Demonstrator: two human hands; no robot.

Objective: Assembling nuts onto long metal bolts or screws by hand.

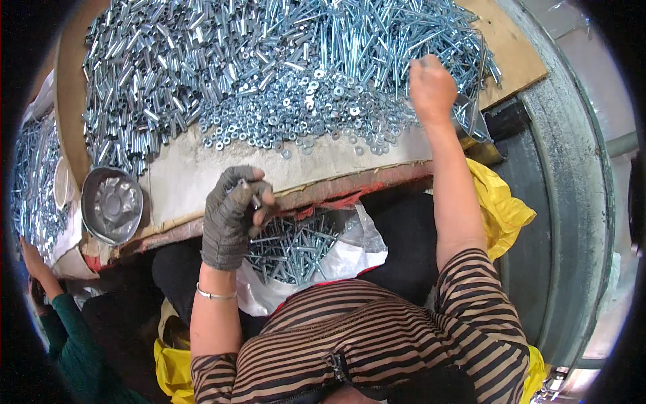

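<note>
My left hand [232,212], in a grey knitted glove, pinches a small metal bolt [256,200] at its fingertips, just above a white plastic bag [350,256] of assembled bolts in my lap. My right hand [432,86] is bare and closed, reaching onto the far pile of long bolts [377,34], fingers hidden among them. A spread of washers [303,114] lies between the two hands on the cardboard-topped board [202,175]. Short metal sleeves [134,74] are heaped at the left.
An empty metal bowl [112,204] sits at the board's left edge. Another person's arm in a green sleeve [67,337] is at lower left, beside a second heap of hardware [30,182]. A grey metal drum wall [572,202] curves along the right.
</note>
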